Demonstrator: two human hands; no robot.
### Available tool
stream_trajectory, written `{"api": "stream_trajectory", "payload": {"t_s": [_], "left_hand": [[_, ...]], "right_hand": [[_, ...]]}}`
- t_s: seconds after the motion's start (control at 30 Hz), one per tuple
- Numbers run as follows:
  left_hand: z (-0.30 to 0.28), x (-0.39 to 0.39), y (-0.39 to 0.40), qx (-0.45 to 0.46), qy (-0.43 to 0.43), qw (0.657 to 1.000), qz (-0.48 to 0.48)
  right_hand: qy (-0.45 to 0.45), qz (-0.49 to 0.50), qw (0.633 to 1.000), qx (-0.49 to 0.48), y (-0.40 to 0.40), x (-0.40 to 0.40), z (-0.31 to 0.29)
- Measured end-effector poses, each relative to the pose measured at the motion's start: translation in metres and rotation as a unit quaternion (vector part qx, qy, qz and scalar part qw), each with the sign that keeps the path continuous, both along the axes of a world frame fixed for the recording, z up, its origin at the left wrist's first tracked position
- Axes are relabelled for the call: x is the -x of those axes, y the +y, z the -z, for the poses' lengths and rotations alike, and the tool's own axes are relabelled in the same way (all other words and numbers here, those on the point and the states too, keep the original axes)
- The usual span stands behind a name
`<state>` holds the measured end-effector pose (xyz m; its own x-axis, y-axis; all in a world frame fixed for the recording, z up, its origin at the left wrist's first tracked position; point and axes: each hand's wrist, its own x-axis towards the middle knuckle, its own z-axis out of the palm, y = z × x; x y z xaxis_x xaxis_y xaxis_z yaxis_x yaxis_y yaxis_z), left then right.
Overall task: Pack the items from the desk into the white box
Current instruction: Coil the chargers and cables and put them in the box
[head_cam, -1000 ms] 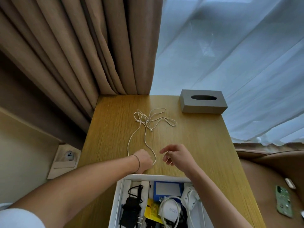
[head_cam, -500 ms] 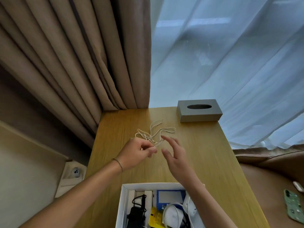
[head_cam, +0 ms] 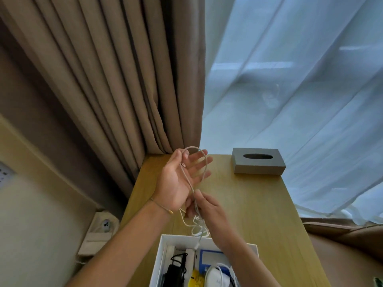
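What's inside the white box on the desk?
The white box holds a black cable bundle, a blue packet, something yellow and a white rounded gadget. The right arm and the picture's edge hide the rest.

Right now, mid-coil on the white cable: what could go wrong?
The white cable is only looped loosely over the open left hand; the loop could slip off the fingers. The loose tail below the right hand looks tangled and may knot. The white box already looks crowded, so the coil may not seat.
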<state>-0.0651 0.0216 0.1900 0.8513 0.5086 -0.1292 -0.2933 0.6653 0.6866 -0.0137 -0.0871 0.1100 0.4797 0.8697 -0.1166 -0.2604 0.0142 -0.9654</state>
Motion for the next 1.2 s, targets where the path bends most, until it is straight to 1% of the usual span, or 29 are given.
{"api": "stream_trajectory", "payload": {"t_s": [0.07,0.13,0.17,0.2,0.23,0.27,0.3,0.33,0.4,0.47,0.5,0.53,0.57,0.6,0.63,0.67,0.7,0.73,0.77,0.8,0.83,0.9,0.97,1.07,1.13,1.2], "left_hand": [[-0.003,0.005,0.001,-0.004,-0.009,1.0,0.002],[-0.006,0.013,0.005,-0.017,0.0,1.0,-0.006],[-0.007,0.015,0.007,-0.037,0.024,0.999,-0.016],[-0.008,0.017,0.009,-0.079,0.058,0.995,-0.031],[-0.007,0.019,0.009,-0.15,0.101,0.982,-0.051],[-0.006,0.02,0.009,-0.244,0.145,0.956,-0.072],[-0.004,0.022,0.008,-0.348,0.183,0.915,-0.092],[-0.001,0.024,0.007,-0.446,0.213,0.862,-0.112],[0.002,0.032,0.008,-0.608,0.254,0.743,-0.117],[0.005,0.04,0.012,-0.731,0.284,0.619,-0.051],[0.008,0.043,0.014,-0.767,0.29,0.572,0.0],[0.012,0.045,0.014,-0.783,0.294,0.545,0.054],[0.018,0.048,0.012,-0.787,0.298,0.53,0.102],[0.023,0.049,0.01,-0.786,0.295,0.526,0.136],[0.028,0.05,0.006,-0.774,0.281,0.544,0.159],[0.033,0.051,0.004,-0.742,0.257,0.596,0.168],[0.037,0.052,0.002,-0.688,0.223,0.672,0.156],[0.041,0.053,0.001,-0.618,0.185,0.754,0.12],[0.043,0.055,0.0,-0.547,0.154,0.819,0.074],[0.045,0.055,-0.002,-0.494,0.138,0.858,0.027],[0.047,0.054,-0.003,-0.464,0.138,0.875,-0.021],[0.049,0.051,-0.009,-0.442,0.161,0.876,-0.105],[0.051,0.047,-0.015,-0.414,0.174,0.88,-0.152],[0.051,0.044,-0.021,-0.358,0.176,0.906,-0.14],[0.05,0.043,-0.022,-0.271,0.173,0.937,-0.137],[0.048,0.044,-0.021,-0.186,0.167,0.957,-0.15]], "right_hand": [[0.03,-0.031,0.999,-0.004,-0.007,0.002,-0.002],[0.018,-0.059,0.998,0.016,-0.015,-0.001,-0.003],[0.001,-0.075,0.997,0.026,-0.02,-0.003,-0.004],[-0.021,-0.089,0.995,0.038,-0.024,-0.006,-0.006],[-0.05,-0.101,0.992,0.053,-0.027,-0.009,-0.007],[-0.083,-0.112,0.988,0.071,-0.03,-0.012,-0.009],[-0.114,-0.12,0.982,0.09,-0.033,-0.016,-0.01],[-0.136,-0.126,0.977,0.106,-0.035,-0.02,-0.012],[-0.155,-0.132,0.972,0.116,-0.04,-0.028,-0.019],[-0.173,-0.13,0.97,0.114,-0.043,-0.035,-0.029],[-0.196,-0.127,0.966,0.115,-0.043,-0.039,-0.036],[-0.228,-0.125,0.959,0.115,-0.042,-0.041,-0.042],[-0.264,-0.122,0.95,0.113,-0.04,-0.043,-0.048],[-0.298,-0.12,0.941,0.108,-0.036,-0.044,-0.055],[-0.325,-0.117,0.933,0.1,-0.031,-0.044,-0.061],[-0.339,-0.11,0.93,0.09,-0.027,-0.043,-0.065],[-0.341,-0.099,0.932,0.077,-0.024,-0.042,-0.068],[-0.335,-0.084,0.936,0.066,-0.021,-0.04,-0.069],[-0.324,-0.07,0.942,0.058,-0.02,-0.038,-0.068],[-0.31,-0.056,0.947,0.056,-0.019,-0.034,-0.066],[-0.291,-0.045,0.954,0.057,-0.017,-0.03,-0.063],[-0.237,-0.031,0.969,0.065,-0.015,-0.016,-0.053],[-0.17,-0.036,0.982,0.068,-0.012,0.001,-0.04],[-0.117,-0.027,0.991,0.066,-0.008,0.025,-0.022],[-0.094,-0.012,0.994,0.06,-0.008,0.031,-0.016],[-0.102,-0.036,0.991,0.074,-0.01,0.032,-0.012]]}}
